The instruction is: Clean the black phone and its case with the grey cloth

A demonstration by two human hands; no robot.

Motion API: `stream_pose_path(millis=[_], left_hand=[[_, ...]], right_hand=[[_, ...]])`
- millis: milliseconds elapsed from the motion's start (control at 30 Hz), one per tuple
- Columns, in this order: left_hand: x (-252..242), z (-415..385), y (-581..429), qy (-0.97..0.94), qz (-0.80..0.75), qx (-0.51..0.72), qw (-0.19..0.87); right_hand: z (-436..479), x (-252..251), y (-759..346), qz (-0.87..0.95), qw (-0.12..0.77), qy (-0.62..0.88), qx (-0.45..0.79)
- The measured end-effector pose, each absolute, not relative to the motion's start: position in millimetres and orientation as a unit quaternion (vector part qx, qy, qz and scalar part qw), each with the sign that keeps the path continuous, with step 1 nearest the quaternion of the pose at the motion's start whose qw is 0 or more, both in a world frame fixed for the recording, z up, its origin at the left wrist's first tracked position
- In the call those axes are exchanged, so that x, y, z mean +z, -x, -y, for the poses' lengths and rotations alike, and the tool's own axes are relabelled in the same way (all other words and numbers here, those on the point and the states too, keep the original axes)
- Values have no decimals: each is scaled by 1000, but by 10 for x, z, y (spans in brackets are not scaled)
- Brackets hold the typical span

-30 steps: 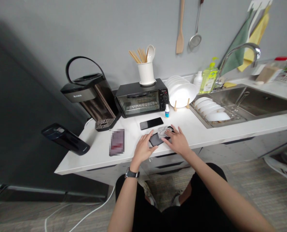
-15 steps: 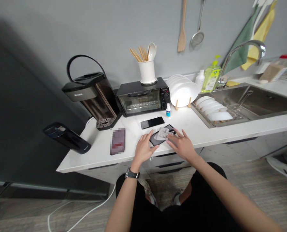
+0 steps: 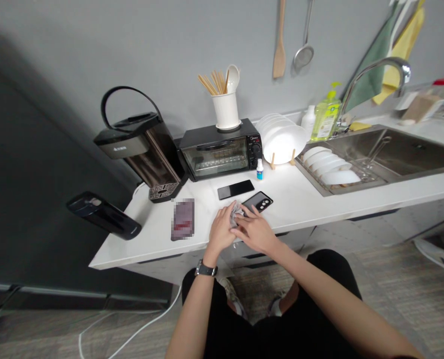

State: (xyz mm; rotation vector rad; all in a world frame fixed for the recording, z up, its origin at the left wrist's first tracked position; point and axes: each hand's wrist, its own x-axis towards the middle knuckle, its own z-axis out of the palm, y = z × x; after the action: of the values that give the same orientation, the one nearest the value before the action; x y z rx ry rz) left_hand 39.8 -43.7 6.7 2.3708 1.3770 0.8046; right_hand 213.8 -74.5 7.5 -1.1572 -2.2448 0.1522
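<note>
Kitchen surface point(image 3: 143, 248): grey cloth point(image 3: 236, 213) at one phone's point(image 3: 252, 201) left end

Left hand point(image 3: 222, 227) and right hand point(image 3: 257, 233) close together, fingers about cloth; how firmly gripped, cannot tell. Phone lies back-up, lenses rightward. Second phone point(image 3: 236, 189) behind; small bottle point(image 3: 260, 171) near toaster oven point(image 3: 218, 154).

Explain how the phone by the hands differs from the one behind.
The near phone shows camera lenses; the far phone shows none. The near phone is partly hidden by the right hand and grey cloth; the far phone lies uncovered. The near phone sits more slanted than the far phone. Both are dark and lie on the counter.
</note>
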Motion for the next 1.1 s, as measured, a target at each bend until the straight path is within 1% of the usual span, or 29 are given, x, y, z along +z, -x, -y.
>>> stream_pose_path(millis=[133,300,400,533,667,733,800,900,1000,1100], left_hand=[[74,442,-406,-819,-484,274,144],[107,415,-416,-818,-476,278,163],[117,393,-413,-816,-473,278,183],[105,376,-405,-810,-473,282,202],[69,380,-390,-822,-462,280,181],[57,393,-384,-827,-462,275,167],[55,411,-385,-823,-473,272,161],[69,434,-398,-812,-485,279,165],[86,436,-415,-809,-484,289,168],[94,416,-430,-813,-481,284,166]], right_hand=[[832,42,-2494,834,292,466,37],[612,41,-3006,797,256,544,-58],[460,72,-3021,778,243,571,-98],[438,109,-2630,798,254,541,-75],[618,116,-2232,852,273,446,1],[720,113,-2207,863,279,419,32],[785,107,-2323,859,278,428,43],[769,93,-2664,840,267,471,28],[630,78,-2999,814,251,523,-26],[489,74,-3084,785,244,564,-80]])
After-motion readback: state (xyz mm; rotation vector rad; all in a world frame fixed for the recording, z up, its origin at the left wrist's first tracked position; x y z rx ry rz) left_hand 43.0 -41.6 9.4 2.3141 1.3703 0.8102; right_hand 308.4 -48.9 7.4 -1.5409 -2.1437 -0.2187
